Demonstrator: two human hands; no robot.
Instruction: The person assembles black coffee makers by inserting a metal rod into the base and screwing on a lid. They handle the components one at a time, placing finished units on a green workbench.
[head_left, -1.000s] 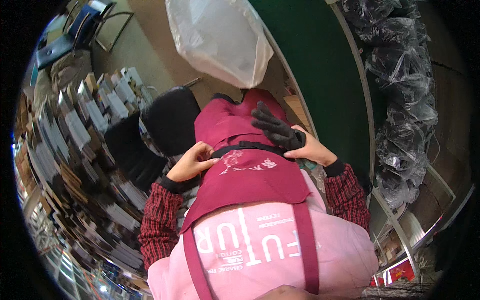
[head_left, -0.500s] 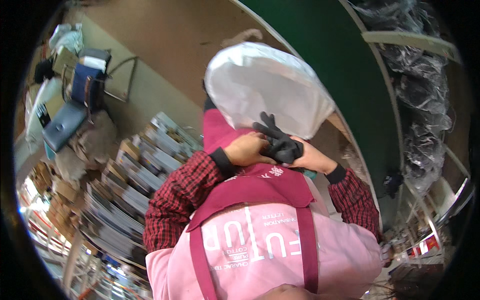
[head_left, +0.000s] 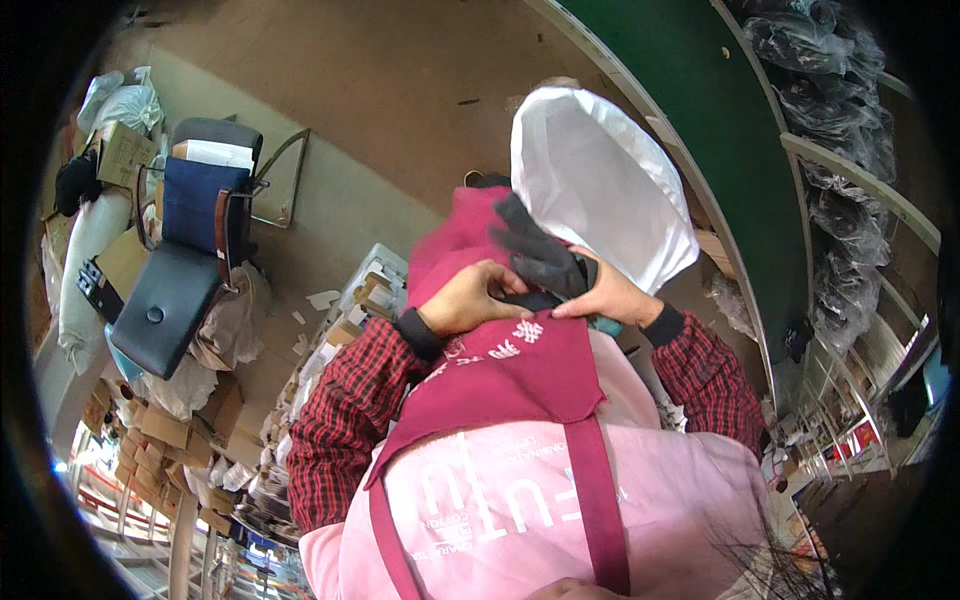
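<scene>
A dark grey knitted glove (head_left: 545,255) is gripped between my two hands in front of the apron's bib. My left hand (head_left: 468,297) pinches its near edge, thumb and fingers closed together. My right hand (head_left: 612,292) grips its other side, with the thumb along the near edge. The glove's fingers point away from me and look slightly blurred; whether a second glove lies with it, I cannot tell. Just beyond my hands stands a white open-mouthed sack (head_left: 590,180), the glove's fingers close to its left rim. Under my hands lies the dark red apron (head_left: 500,370).
To the right runs a long green surface (head_left: 690,110) with a pale edge. Plastic-wrapped dark bundles (head_left: 850,210) sit on a rack beyond it. At left are a dark chair (head_left: 170,310), cartons (head_left: 165,425) and stacked flat goods (head_left: 360,300).
The bunched glove has spread out, its fingers now pointing away from me. My hands have shifted their grip on it. The view has turned, and the white sack appears farther right.
</scene>
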